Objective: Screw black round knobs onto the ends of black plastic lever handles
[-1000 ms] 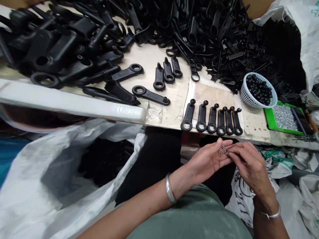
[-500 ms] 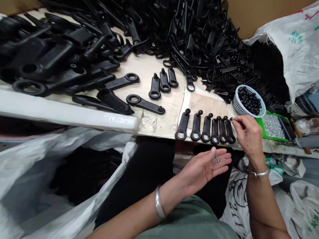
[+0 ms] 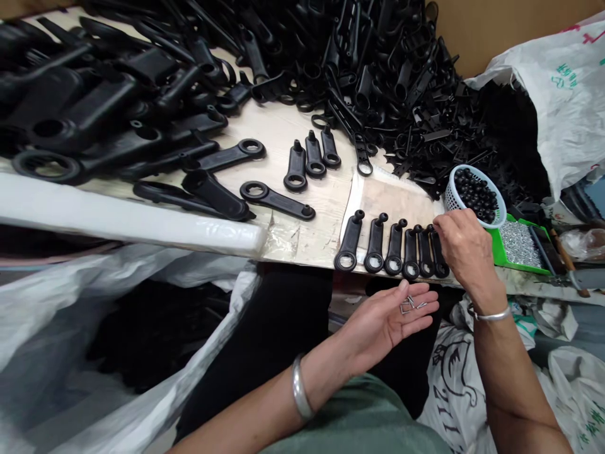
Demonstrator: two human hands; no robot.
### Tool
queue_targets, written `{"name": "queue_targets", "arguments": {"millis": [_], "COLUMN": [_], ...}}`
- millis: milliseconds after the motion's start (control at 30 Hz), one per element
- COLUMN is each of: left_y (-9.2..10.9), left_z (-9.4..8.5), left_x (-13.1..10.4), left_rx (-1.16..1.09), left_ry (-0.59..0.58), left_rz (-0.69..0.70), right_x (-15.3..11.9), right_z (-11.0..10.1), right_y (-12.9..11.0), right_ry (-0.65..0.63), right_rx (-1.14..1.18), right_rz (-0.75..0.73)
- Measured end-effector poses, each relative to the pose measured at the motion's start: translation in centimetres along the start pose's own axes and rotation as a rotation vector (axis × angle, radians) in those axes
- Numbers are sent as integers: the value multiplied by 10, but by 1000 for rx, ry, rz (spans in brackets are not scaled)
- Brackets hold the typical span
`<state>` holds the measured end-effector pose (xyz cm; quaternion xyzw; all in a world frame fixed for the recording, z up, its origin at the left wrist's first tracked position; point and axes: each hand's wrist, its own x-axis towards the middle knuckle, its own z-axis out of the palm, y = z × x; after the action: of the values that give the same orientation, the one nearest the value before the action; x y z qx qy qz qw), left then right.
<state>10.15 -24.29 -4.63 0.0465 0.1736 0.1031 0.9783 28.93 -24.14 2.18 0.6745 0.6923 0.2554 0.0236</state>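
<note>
My left hand (image 3: 378, 318) is held palm up below the table edge, fingers stretched out. A few small metal pins (image 3: 412, 304) lie loose on its fingers. My right hand (image 3: 466, 252) is closed in a pinch at the knob end of the rightmost black plastic arms; its fingertips hide whatever they hold. Those arms stand in a row along the table edge, each with a ring at the near end and a round knob at the far end, like the leftmost black arm (image 3: 350, 243) and the one beside it (image 3: 375, 244).
A pale blue basket (image 3: 452, 200) of black balls (image 3: 475, 192) stands beyond my right hand. Beside it is a green tray (image 3: 501, 255) of small metal pieces (image 3: 520, 243). Black plastic parts (image 3: 283, 44) are heaped across the back. White foam (image 3: 127, 214) edges the left side.
My right hand has turned and shifted slightly left over the knob ends; the metal bit at its fingertips is now hidden. My left hand has stayed in place with the pins.
</note>
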Motion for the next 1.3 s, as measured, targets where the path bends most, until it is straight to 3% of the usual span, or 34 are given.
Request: {"name": "queue_targets", "arguments": {"millis": [200, 367, 533, 733, 900, 1100, 1300], "left_y": [2, 4, 3, -1, -4, -3, -1], "left_z": [1, 3, 6, 7, 4, 4, 4], "left_x": [-2, -4, -4, -2, -2, -2, -1], "left_rx": [-5, -42, -83, -109, -131, -124, -105], "left_ry": [-23, -24, -14, -3, -25, -43, -37], "left_rz": [7, 5, 11, 42, 57, 59, 43], "right_x": [-3, -25, -59, -88, -95, -92, -75], "right_z": [-4, -22, -43, -37, -34, -37, -43], "right_y": [3, 5, -9, -38, -51, -47, -30], "right_ry": [-56, 63, -66, -52, -24, -80, 37], "right_rx": [60, 452, 789, 623, 528, 683, 716], "right_rz": [-56, 98, 55, 85, 127, 205, 241]}}
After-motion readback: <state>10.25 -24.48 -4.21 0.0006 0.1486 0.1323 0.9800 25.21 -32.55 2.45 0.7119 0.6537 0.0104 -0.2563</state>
